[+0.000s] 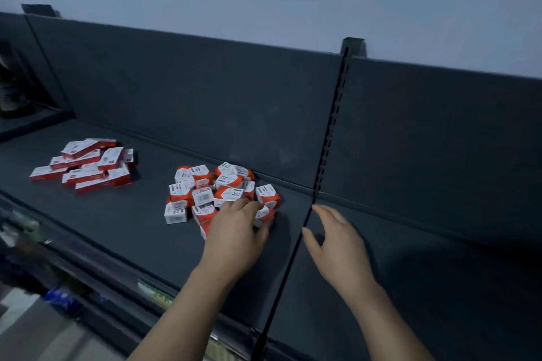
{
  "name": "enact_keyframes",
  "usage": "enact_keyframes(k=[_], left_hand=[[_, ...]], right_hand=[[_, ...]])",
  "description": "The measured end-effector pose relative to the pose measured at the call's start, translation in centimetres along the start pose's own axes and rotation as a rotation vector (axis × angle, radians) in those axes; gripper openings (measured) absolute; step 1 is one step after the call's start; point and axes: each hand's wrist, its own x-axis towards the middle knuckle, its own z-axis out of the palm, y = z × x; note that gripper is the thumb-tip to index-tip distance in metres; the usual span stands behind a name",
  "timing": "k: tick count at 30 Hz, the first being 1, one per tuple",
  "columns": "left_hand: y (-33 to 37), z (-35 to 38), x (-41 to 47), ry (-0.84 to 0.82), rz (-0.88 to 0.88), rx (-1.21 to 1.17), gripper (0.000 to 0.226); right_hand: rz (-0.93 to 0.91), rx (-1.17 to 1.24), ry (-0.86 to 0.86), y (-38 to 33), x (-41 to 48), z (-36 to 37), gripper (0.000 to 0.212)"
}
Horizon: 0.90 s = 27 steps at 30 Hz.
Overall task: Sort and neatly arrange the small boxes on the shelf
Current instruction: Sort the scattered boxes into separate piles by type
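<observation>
Left hand [237, 234] curls over small orange-and-white cardboard boxes [205, 190] (grip unclear) — right hand [337, 246] spreads wide above dark metal shelf [146, 228].

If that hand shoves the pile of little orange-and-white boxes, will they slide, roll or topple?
Likely slide and tumble, not roll: the boxes are squat, flat-sided cubes. They look like light cardboard, lying at all angles, so the left hand probably scatters them easily. The shelf looks smooth, so little should stop them.
</observation>
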Motion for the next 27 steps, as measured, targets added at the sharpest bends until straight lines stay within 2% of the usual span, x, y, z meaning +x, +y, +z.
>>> enact_keyframes(k=[7, 16, 22, 27], left_hand=[[4.8, 1.4, -0.7, -0.116, 0.278, -0.037, 0.027], [15.5, 5.0, -4.0, -0.246, 0.559, -0.169, 0.036], [23.8, 8.0, -5.9, -0.334, 0.672, -0.224, 0.036], [31.4, 11.1, -7.8, -0.394, 0.710, -0.220, 0.039]], right_hand=[[0.190, -0.097, 0.114, 2.1, -6.7, -4.9, 0.050], [0.443, -0.223, 0.280, 7.5, -16.6, -11.4, 0.046], [0.586, -0.255, 0.387, 12.5, -21.8, -16.7, 0.043], [0.636, -0.271, 0.393, 17.4, -25.2, -21.5, 0.042]])
